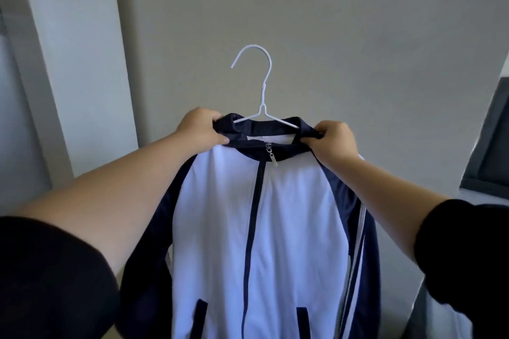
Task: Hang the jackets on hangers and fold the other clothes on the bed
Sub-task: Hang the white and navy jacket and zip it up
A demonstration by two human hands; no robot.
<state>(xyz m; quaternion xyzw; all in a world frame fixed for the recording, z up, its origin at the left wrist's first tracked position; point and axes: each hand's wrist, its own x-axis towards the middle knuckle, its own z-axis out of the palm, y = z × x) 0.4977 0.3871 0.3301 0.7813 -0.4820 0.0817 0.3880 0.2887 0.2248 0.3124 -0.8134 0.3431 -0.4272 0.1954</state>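
With left hand [201, 129] and right hand [334, 140], pinches either end of the collar of the white zip-up jacket with navy collar and sleeves [275, 215]. Holds it raised mid-scene, near, spread wide, probably to seat the shoulders evenly on the thin white wire hanger [264, 88] inside. Faces the plain grey wall [358, 36] beyond.

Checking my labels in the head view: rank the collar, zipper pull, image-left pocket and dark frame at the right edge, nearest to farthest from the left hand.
1. The collar: in the left hand's grip.
2. The zipper pull: centre chest, just below the collar.
3. The pocket: low on the front.
4. The dark frame: far right, beyond the garment.
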